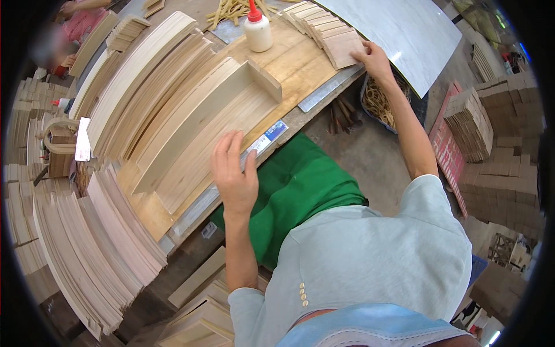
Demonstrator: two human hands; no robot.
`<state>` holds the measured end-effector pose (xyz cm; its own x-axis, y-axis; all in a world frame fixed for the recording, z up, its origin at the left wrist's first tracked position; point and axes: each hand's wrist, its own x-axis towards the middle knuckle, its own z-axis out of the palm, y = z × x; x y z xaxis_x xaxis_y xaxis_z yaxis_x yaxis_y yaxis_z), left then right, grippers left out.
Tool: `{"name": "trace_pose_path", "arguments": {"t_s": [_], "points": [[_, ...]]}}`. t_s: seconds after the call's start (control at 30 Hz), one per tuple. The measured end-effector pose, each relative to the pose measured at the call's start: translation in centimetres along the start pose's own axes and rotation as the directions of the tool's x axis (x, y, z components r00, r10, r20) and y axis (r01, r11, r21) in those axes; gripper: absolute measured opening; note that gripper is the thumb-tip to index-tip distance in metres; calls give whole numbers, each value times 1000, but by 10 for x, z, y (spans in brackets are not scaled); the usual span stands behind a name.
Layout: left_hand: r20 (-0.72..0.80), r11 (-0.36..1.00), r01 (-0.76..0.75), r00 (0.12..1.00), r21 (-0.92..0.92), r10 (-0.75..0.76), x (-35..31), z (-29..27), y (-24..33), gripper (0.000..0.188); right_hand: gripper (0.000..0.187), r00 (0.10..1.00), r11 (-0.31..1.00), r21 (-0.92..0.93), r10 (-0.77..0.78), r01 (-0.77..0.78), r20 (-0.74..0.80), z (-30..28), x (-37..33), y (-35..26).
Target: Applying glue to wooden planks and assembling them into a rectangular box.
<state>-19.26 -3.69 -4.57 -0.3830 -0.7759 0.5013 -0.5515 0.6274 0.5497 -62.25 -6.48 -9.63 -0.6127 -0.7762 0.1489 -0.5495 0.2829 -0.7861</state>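
Observation:
A partly assembled wooden box lies on the workbench point(298, 56) before me. Its long side board point(191, 124) stands on edge, joined at the right to a short end board point(264, 82). A flat wooden panel point(222, 130) lies along its near side. My left hand point(234, 173) is at the panel's near edge, fingers stretched out and thumb apart, holding nothing. At the far right of the bench, my right hand point(374, 61) pinches the edge of the nearest small wooden board point(341, 49) in an overlapping row. The fingertips are partly hidden.
A white glue bottle point(258, 36) with a red cap stands behind the box. Stacked long boards point(147, 81) fill the bench's left, more boards point(98, 243) nearer me. A metal sheet point(399, 34) lies far right, above a bin of rubber bands point(378, 104). Another person's hand point(69, 61) shows far left.

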Motion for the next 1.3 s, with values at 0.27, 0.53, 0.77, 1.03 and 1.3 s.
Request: {"name": "trace_pose_path", "arguments": {"t_s": [0.27, 0.53, 0.77, 1.03, 1.3], "points": [[139, 832, 283, 959, -477, -247, -1, 24, 38, 46, 16, 932, 505, 792, 76, -343, 356, -12, -83, -105], [-46, 379, 286, 744, -880, -667, -23, -3, 28, 32, 23, 703, 689, 643, -273, -334, 657, 63, -160, -185], [-655, 745, 660, 520, -100, -548, -75, -143, -50, 32, 33, 843, 803, 464, -503, 374, 190, 71, -107, -175], [-478, 695, 715, 586, -76, -654, -81, -150, -110, 26, 34, 816, 875, 373, -446, 310, 368, 91, -102, -161], [-377, 660, 750, 603, -31, -703, -70, -154, -110, 27, 34, 820, 875, 384, -438, 294, 370, 93, -103, -159]]}}
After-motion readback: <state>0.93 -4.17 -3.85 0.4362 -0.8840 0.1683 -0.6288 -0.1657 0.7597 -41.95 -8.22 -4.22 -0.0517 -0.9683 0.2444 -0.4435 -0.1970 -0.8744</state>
